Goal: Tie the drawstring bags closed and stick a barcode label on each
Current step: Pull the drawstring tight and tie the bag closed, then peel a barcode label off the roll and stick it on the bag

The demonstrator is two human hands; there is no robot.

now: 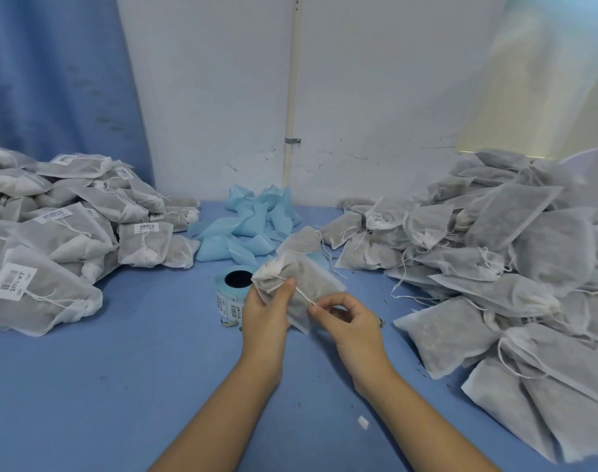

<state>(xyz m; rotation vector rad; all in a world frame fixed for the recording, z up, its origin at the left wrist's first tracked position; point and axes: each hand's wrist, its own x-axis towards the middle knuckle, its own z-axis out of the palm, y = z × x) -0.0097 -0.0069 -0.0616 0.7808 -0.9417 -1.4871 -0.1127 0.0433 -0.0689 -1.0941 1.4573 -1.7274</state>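
Your left hand gripped a bag over the table; your right hand pinched its string. Label roll just behind. Labelled bags piled left, plain bags right, blue strips farthest.

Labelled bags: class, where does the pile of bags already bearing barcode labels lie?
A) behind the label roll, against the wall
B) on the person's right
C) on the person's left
C: the labelled bags are heaped on the left, while the pile on the right shows no labels.
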